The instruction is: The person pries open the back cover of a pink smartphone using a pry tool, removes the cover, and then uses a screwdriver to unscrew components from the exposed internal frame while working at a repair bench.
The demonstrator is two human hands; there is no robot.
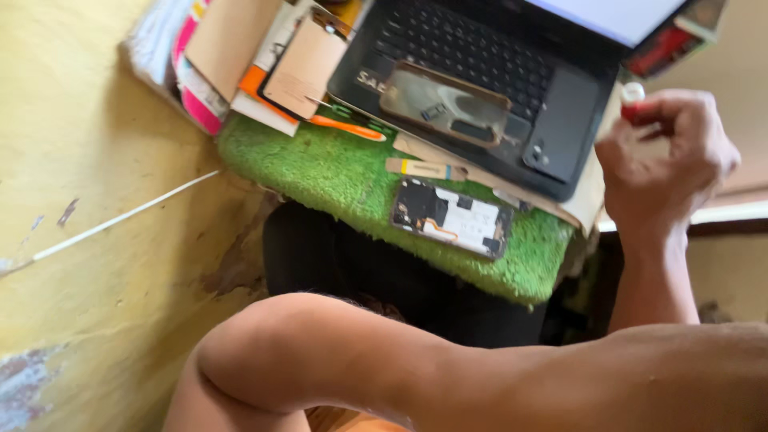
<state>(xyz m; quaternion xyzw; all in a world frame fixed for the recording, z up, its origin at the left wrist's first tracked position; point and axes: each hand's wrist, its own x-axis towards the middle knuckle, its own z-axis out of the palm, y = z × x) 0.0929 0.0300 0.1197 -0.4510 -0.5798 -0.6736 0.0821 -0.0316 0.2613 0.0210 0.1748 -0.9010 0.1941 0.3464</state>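
Red-and-white small tube [632, 98] pinched in the curled fingers [680, 128] of the right hand [664, 160], far right, just beside the black laptop [488, 72]. Opened phone [452, 218] flat on the green fuzzy mat [320, 172] — well apart, left of that hand. Left hand out of view — only a bent arm near.

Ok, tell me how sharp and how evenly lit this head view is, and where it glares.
Head view: tilted, soft daylight, no hard shadows. The opened phone on the green mat is fairly sharp; the near arm is soft and the wall slightly smeared. Glare washes out the laptop screen and shines off the glossy panel on its keys. The right hand is closed on a small red-and-white item.
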